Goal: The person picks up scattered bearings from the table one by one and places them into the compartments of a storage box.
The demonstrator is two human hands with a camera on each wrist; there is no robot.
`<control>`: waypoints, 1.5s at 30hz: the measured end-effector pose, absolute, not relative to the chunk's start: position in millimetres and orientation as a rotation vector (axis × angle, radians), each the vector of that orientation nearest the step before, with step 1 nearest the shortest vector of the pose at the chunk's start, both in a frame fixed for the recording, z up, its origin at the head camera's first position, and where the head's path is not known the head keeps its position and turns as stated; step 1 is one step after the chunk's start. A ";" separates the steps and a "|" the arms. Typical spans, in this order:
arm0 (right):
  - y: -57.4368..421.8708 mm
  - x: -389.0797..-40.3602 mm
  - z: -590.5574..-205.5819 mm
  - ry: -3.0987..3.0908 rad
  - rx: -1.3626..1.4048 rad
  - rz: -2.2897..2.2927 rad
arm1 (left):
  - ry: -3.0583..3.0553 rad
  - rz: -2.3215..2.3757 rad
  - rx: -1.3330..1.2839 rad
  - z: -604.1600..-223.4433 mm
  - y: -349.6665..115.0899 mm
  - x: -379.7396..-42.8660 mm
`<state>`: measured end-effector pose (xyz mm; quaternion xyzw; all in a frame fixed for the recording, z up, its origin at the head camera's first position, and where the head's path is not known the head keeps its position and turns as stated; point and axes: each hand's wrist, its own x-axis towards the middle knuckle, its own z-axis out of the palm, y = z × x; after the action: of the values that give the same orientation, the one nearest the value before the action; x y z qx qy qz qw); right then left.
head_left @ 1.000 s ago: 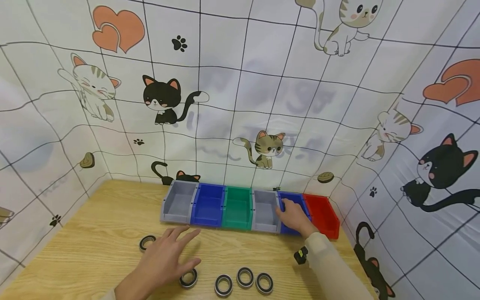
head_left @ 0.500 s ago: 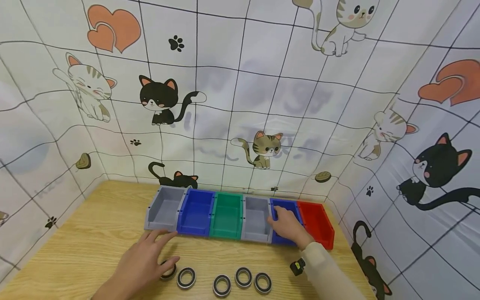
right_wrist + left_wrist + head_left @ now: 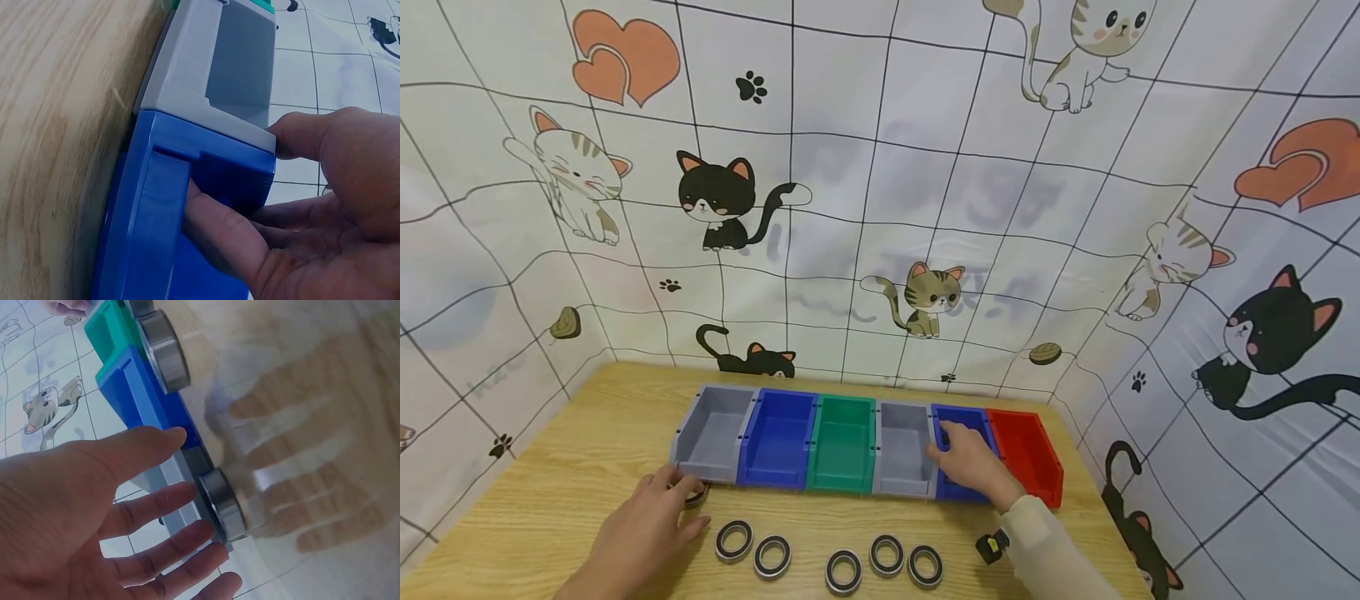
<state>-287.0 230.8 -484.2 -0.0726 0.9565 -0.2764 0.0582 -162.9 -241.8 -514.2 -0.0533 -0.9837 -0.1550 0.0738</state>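
A row of joined storage bins stands on the table: a grey bin [image 3: 718, 429], a blue bin [image 3: 778, 437], a green bin [image 3: 842, 442], a second grey bin [image 3: 904, 446], a second blue bin [image 3: 966, 492] and a red bin [image 3: 1024, 454]. My right hand [image 3: 973, 462] pinches the wall between the second grey and second blue bins, with the index finger inside the blue one [image 3: 140, 206]. My left hand [image 3: 640, 525] has its fingers extended beside a ball bearing [image 3: 225, 503] at the front of the leftmost bin, partly hidden in the head view.
Several more bearings lie in front of the bins, among them one [image 3: 733, 523] on the left and one [image 3: 925, 549] on the right. A small black object with a yellow mark [image 3: 992, 547] is by the right sleeve. Cat-print sheeting [image 3: 850, 208] surrounds the wooden table [image 3: 587, 433].
The bin row has slid toward me and to the left, its left end the most, with my right hand gripping it. My left hand has moved left and nearer, uncovering two bearings.
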 end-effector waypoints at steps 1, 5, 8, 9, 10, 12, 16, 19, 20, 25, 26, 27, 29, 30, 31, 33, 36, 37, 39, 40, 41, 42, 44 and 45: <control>230.0 -286.0 -483.9 2.896 -0.219 -0.842 | -2.963 -0.469 -0.150 -514.5 -242.7 -162.7; 228.2 -283.2 -484.3 2.875 -0.215 -0.865 | -2.981 -0.504 -0.099 -516.3 -244.9 -162.4; 228.2 -282.5 -485.8 2.861 -0.210 -0.884 | -3.000 -0.527 -0.069 -516.6 -246.1 -163.7; 228.7 -282.5 -486.0 2.857 -0.210 -0.885 | -3.006 -0.541 -0.059 -516.4 -246.3 -163.9; 228.9 -282.4 -486.0 2.854 -0.210 -0.887 | -3.011 -0.552 -0.057 -516.7 -247.1 -164.5; 229.8 -282.4 -485.5 2.837 -0.199 -0.914 | -3.017 -0.581 -0.056 -516.5 -248.1 -165.2; 230.8 -282.9 -483.1 2.719 -0.154 -1.078 | -3.021 -0.634 -0.071 -517.1 -251.1 -167.1; 231.2 -284.8 -481.7 2.581 -0.102 -1.247 | -3.031 -0.657 -0.084 -518.0 -252.7 -168.7; 231.5 -285.9 -481.5 2.548 -0.087 -1.287 | -3.029 -0.657 -0.088 -518.1 -252.6 -169.3; 235.7 -288.7 -482.3 2.488 -0.038 -1.354 | -3.018 -0.672 -0.127 -519.8 -250.5 -171.6; 237.1 -288.6 -482.3 2.485 -0.031 -1.357 | -3.011 -0.675 -0.134 -519.7 -249.3 -172.2; 238.4 -288.3 -482.6 2.482 -0.024 -1.361 | -3.005 -0.679 -0.143 -520.4 -248.7 -172.5; 240.8 -287.9 -483.1 2.472 -0.011 -1.378 | -2.993 -0.687 -0.155 -521.3 -247.3 -173.0; 241.8 -287.7 -483.4 2.467 -0.006 -1.388 | -2.985 -0.684 -0.164 -521.8 -246.6 -173.2; 242.0 -287.3 -482.8 2.465 -0.004 -1.395 | -2.981 -0.683 -0.169 -521.8 -246.3 -173.5; 242.0 -286.7 -481.8 2.466 -0.007 -1.396 | -2.982 -0.676 -0.172 -521.1 -245.6 -173.8; 241.5 -285.9 -480.8 2.464 -0.010 -1.394 | -2.990 -0.672 -0.175 -519.1 -245.3 -173.4; 241.4 -285.7 -480.6 2.462 -0.009 -1.394 | -2.990 -0.675 -0.175 -518.4 -245.4 -173.2; 241.4 -285.8 -480.8 2.457 -0.007 -1.401 | -2.973 -0.664 -0.185 -517.2 -245.7 -172.9; 241.4 -285.9 -480.8 2.455 -0.006 -1.405 | -2.959 -0.653 -0.194 -516.4 -245.9 -173.1; 241.4 -286.0 -480.7 2.452 -0.004 -1.411 | -2.940 -0.637 -0.201 -515.0 -245.1 -173.3; 241.5 -286.1 -480.6 2.451 -0.003 -1.413 | -2.922 -0.626 -0.210 -514.1 -244.8 -173.7; 241.5 -286.5 -480.5 2.447 -0.002 -1.417 | -2.886 -0.595 -0.220 -511.2 -243.5 -174.9; 241.5 -286.6 -480.6 2.445 -0.003 -1.419 | -2.867 -0.587 -0.226 -509.7 -243.2 -175.7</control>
<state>-286.6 241.5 -480.6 -0.0009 0.8543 -0.4957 0.1566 -175.7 -243.2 -509.7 -0.0766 -0.9716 -0.1989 0.1030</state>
